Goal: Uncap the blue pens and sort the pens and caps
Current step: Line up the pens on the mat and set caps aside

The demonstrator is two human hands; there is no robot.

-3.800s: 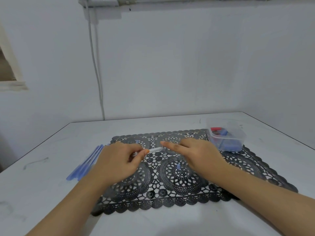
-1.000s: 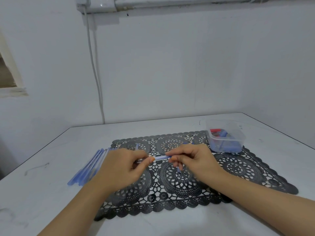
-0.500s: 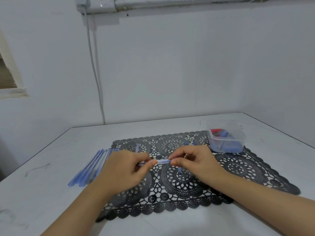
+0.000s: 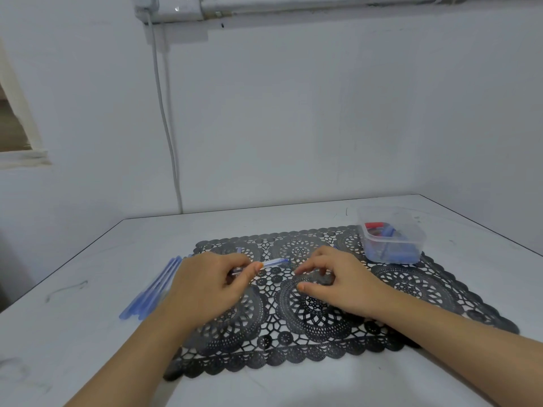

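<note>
We look down at a white table [image 4: 88, 318] that sits in the corner of a room with plain white walls [image 4: 293, 113]; the top has a few dark scuffs; a black lacy mat [image 4: 293, 333] lies flat in the middle of it, and the white top shows through its holes; high up on one of the walls there is a white socket [image 4: 176, 7], and a white cable [image 4: 164, 113] runs from it down behind the table; a long white strip [image 4: 352, 4] runs on from the socket; at the far left we see the edge of an opening [image 4: 14, 127] in the wall; the left hand [image 4: 205, 286] is over the left part of the mat, and its thumb and fingers pinch a blue pen [image 4: 276, 262]; the pen sticks out to the right, just above the mat, and we cannot tell if its cap is on; the right hand [image 4: 338, 283] is near the pen's end but does not touch it; its fingers are loosely bent, thumb and first finger apart, and we see nothing held in them; more pens [image 4: 152, 289] lie side by side on the bare table, just beside the mat's left edge; a clear box [image 4: 390, 236] stands at the far right corner of the mat, with blue caps [image 4: 393, 254] and one red piece [image 4: 374, 225] inside
</note>
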